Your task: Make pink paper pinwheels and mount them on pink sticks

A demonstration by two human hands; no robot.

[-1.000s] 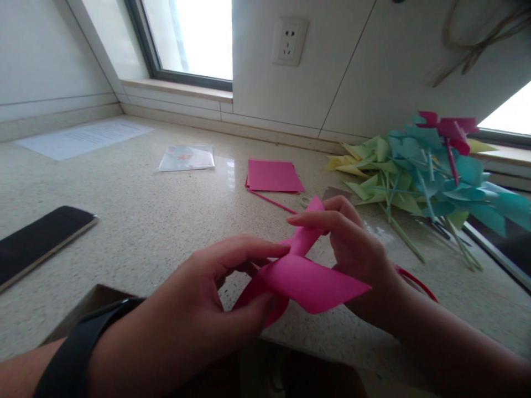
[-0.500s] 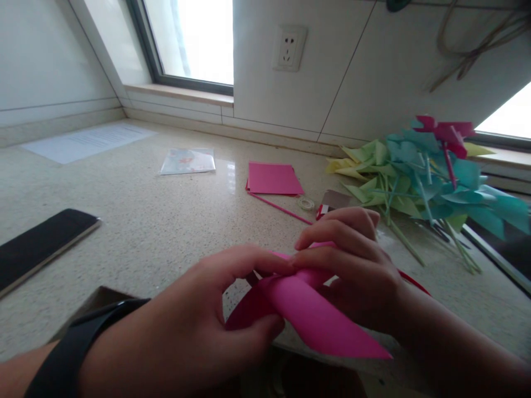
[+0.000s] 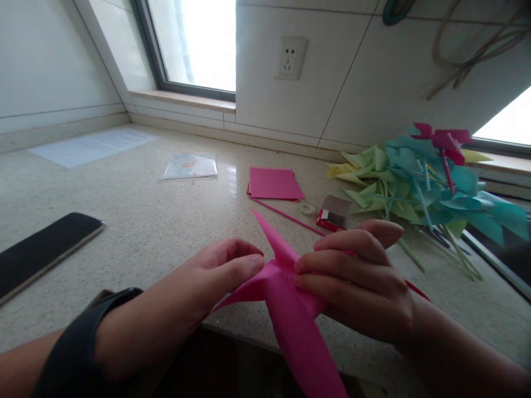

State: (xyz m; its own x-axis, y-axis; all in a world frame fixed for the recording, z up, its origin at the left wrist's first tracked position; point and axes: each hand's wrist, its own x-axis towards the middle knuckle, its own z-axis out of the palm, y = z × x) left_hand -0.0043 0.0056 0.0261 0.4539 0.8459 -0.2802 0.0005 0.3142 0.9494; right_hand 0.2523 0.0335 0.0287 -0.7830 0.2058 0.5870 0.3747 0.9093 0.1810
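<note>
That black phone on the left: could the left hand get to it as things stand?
Probably yes: bare counter lies between the left hand and the phone, but that hand is pinching the pink paper.

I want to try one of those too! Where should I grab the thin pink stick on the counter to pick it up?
Probably at the bare middle of the pink stick, coming down from above with two fingertips across it. It lies flat on the counter, so there is no way under it. Its far end sits close to the pink paper stack; its near end runs behind the right hand.

phone [image 3: 45,246] left, pinwheels [image 3: 423,177] perhaps heaped right
</note>
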